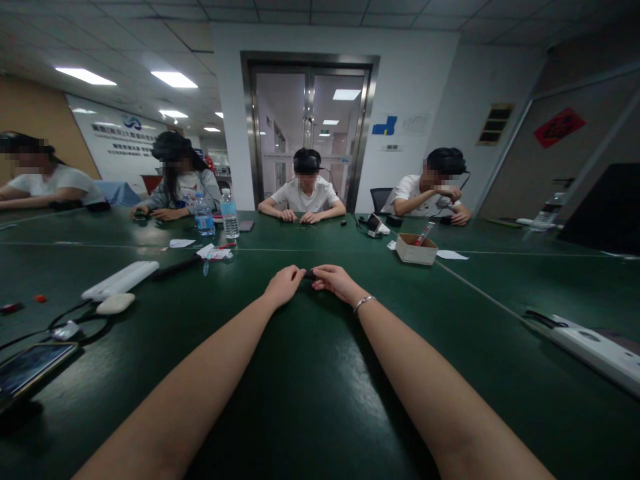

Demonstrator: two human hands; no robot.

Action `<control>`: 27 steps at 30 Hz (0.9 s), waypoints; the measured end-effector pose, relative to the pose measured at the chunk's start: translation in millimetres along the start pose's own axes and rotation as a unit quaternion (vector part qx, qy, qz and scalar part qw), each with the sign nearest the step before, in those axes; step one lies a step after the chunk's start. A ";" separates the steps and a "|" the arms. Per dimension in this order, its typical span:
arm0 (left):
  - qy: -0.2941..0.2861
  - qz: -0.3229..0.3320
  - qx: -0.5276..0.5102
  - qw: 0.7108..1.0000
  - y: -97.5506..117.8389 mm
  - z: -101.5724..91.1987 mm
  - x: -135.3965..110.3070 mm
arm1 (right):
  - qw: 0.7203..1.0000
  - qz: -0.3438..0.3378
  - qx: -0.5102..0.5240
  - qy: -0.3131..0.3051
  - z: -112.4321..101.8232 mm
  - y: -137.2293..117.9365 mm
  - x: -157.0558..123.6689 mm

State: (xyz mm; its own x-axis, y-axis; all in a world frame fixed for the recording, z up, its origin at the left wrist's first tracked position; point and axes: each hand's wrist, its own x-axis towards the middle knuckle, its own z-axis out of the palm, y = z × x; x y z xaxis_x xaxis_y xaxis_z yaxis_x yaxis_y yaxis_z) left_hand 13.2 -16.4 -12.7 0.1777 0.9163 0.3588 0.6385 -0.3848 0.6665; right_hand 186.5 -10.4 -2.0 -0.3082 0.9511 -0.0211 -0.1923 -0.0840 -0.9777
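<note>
My left hand (284, 285) and right hand (337, 281) pinch a small black object (309, 274) at the green bench (310, 380); I cannot identify it further.

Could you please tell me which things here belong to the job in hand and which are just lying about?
Seemingly in use:
small dark object, held between the left hand and right hand

Apparently lying about:
phone
water bottles
open box
white power strip

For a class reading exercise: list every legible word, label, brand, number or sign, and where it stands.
"福": red diamond on the right.
"大数据": white wall sign; rest blurred.
Too small or blurred: bottle labels, wall notices, door lettering.
Small dark object: no readable text.
</note>
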 end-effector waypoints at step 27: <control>-0.021 -0.021 -0.212 0.977 -11.3 6.9 8.6 | 1.000 -0.009 -0.014 -0.004 -2.1 3.8 3.3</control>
State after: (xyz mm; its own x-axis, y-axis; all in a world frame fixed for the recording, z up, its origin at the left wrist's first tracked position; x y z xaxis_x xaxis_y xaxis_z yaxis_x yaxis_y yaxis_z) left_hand 12.6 -3.4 -21.6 0.1944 0.9325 0.3044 0.2796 -0.3501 0.8940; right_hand 186.7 -7.0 -6.2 -0.3125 0.9499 -0.0015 -0.1714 -0.0580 -0.9835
